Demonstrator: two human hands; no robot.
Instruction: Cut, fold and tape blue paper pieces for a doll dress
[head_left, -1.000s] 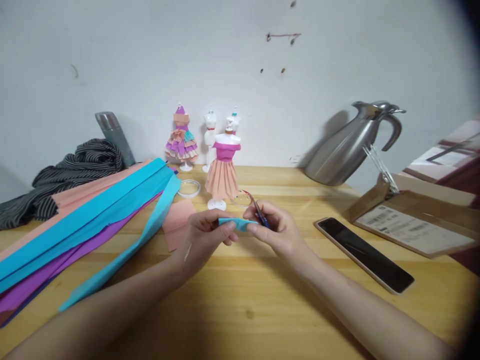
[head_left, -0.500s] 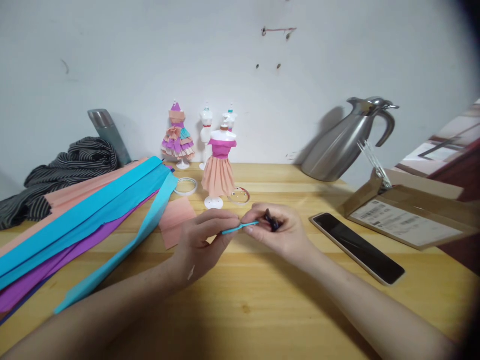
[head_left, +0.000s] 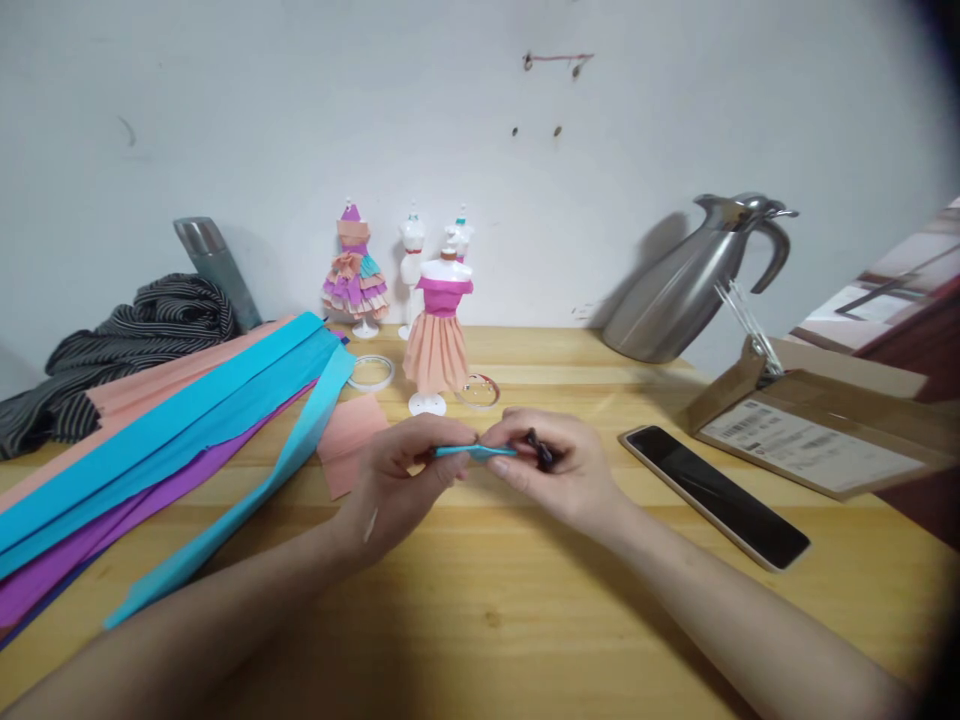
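My left hand and my right hand meet above the table, fingertips almost touching. Between them runs a small folded piece of blue crepe paper, pinched at its left end by my left hand and at its right end by my right. A dark looped object, resembling scissor handles, is also tucked in my right hand; the rest of it is hidden. Just beyond the hands stands a mini dress form in a magenta top and pleated peach skirt. Left of them lies a peach paper square.
Long blue crepe strips and a striped cloth cover the left side. More dress forms and a tape roll stand behind. To the right are a phone, a cardboard box and a steel jug.
The blue paper between my fingers has turned, showing more of its face in the middle. My left hand has shifted slightly left and its fingers have rolled; my right hand stays nearly in place.
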